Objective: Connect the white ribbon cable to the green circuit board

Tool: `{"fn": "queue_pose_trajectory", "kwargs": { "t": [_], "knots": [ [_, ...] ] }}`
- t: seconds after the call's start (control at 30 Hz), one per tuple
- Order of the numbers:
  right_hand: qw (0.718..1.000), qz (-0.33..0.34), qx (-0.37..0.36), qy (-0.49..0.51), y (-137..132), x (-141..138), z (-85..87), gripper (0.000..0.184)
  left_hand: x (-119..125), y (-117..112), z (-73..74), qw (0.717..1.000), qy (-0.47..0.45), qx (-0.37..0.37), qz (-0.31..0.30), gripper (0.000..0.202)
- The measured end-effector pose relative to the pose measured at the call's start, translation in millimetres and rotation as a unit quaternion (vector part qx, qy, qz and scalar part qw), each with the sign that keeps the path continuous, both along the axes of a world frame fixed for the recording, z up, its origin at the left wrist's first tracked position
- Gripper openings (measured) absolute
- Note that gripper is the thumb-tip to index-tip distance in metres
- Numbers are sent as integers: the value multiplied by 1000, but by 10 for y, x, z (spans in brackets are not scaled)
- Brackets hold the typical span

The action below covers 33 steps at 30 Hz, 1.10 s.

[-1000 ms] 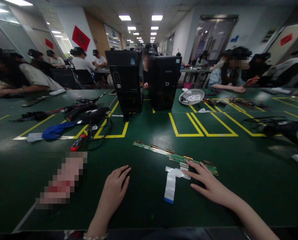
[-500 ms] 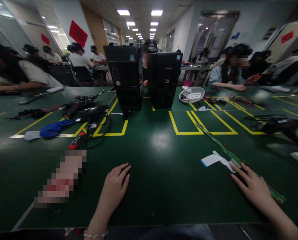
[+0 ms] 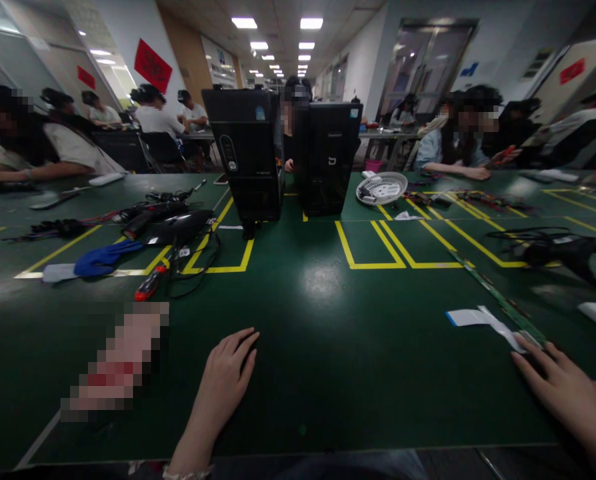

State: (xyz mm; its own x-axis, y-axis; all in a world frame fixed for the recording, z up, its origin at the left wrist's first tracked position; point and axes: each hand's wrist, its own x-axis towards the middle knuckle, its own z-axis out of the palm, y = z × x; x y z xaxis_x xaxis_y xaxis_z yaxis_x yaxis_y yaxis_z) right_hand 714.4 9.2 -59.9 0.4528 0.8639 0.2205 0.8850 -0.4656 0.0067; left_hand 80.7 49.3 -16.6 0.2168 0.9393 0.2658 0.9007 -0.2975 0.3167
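My left hand (image 3: 231,370) rests on the green tabletop (image 3: 358,380) with its fingers stretched out and nothing in them. At the right, my right hand (image 3: 565,387) lies over a long, narrow green circuit board (image 3: 503,300), its fingers on the near part and hiding some of it. The grip under the palm is hidden. From the board beside these fingertips runs a white ribbon cable (image 3: 471,318) with a blue end, lying on the table to the left.
Two black computer towers (image 3: 243,153) (image 3: 331,160) stand ahead. A white basket (image 3: 382,189) sits beside them. Left are a screwdriver (image 3: 151,283), a blue glove-like item (image 3: 105,259), black cables (image 3: 193,267) and a blurred-out flat item (image 3: 123,360). A black cabled object (image 3: 568,250) lies right. People sit around.
My right hand has slid to the right, and the circuit board with its ribbon cable has moved along with it. My left hand has stayed in place.
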Motion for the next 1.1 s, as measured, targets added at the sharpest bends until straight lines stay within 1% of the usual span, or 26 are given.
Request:
{"fn": "queue_pose_trajectory", "kwargs": {
  "t": [0.07, 0.13, 0.3, 0.4, 0.5, 0.67, 0.77, 0.87, 0.97, 1.1],
  "knots": [
    [998, -24, -21, 50, 23, 3, 45, 67, -5, 4, -7, 1000, 0, 2, 0, 36],
    [996, -33, -27, 76, 56, 3, 86, 69, -8, 9, -10, 1000, 0, 3, -1, 36],
    [996, -26, -4, 82, 154, -53, 196, 76, -10, 13, -1, 1000, 0, -3, -3, 36],
    [996, -40, -13, 80, 194, -133, 275, 80, -7, 9, 5, 1000, 2, -7, -5, 36],
    [996, -50, -22, 65, 204, -203, 330, 78, -1, 7, 5, 1000, -4, -2, -3, 35],
    [994, -77, -26, 74, 194, -264, 375, 73, 0, 4, 5, 1000, -8, -4, 2, 35],
    [992, -82, -33, 86, 197, -268, 380, 76, -4, 3, 10, 1000, -3, -9, 3, 36],
    [993, -75, -24, 88, 203, -252, 360, 79, -5, 3, 16, 1000, 0, -10, 2, 36],
    [994, -63, -22, 84, 200, -258, 352, 79, -3, 3, 17, 1000, 0, -9, 1, 35],
    [997, -43, -3, 66, 168, -360, 413, 75, 1, 2, 19, 1000, 0, -5, 0, 36]
  ]
}}
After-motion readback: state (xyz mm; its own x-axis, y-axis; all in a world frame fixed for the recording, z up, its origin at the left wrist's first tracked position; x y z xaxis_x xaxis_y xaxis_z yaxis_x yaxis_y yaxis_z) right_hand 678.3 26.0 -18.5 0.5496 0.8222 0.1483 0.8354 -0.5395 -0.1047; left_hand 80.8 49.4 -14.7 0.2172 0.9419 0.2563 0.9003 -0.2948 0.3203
